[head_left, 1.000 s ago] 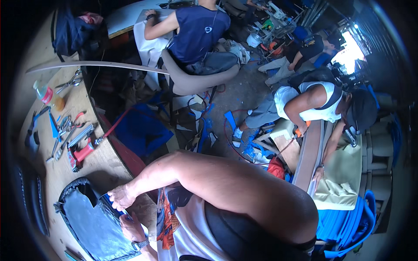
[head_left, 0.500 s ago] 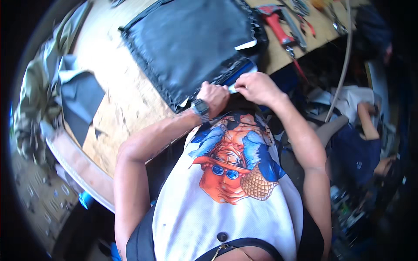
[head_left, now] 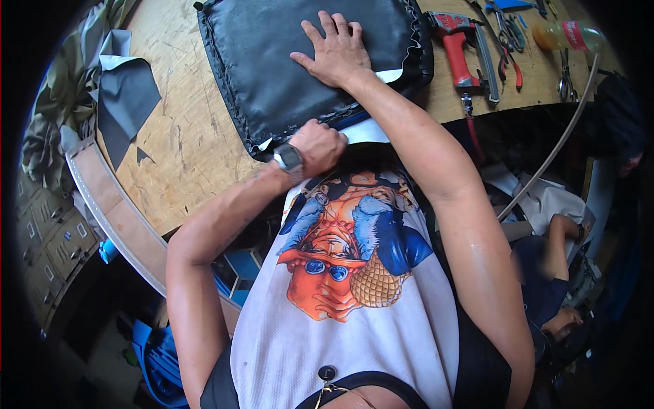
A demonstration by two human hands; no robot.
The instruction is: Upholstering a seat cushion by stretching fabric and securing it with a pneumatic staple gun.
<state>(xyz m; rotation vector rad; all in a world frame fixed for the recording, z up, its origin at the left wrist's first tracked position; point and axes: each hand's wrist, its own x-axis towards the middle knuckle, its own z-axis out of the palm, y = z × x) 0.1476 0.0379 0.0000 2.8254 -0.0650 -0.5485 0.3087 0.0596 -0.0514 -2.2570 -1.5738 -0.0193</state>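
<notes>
A black upholstered panel point(head_left: 272, 61), with a leather-like cover and ruffled edges, lies on the wooden workbench in front of me. My right hand point(head_left: 343, 54) rests flat on its upper face, fingers spread and holding nothing. At the near edge, my left hand point(head_left: 315, 146), with a watch on the wrist, is closed on the cover's edge; its fingertips are partly hidden. Just right of that fist, a white flap point(head_left: 368, 131) shows along the edge, partly under my right forearm. Another white piece point(head_left: 390, 76) sticks out at the panel's right side.
A red staple gun point(head_left: 458, 58) with a hose lies right of the panel, beside pliers point(head_left: 505, 68), scissors point(head_left: 565, 85) and a bottle point(head_left: 565, 35). Grey material scraps point(head_left: 129, 102) lie left on the workbench point(head_left: 184, 136). Another person point(head_left: 548, 273) is at the lower right.
My right hand has let go of the white flap at the near edge and moved up onto the panel, opening flat. My left hand stays closed at the near edge.
</notes>
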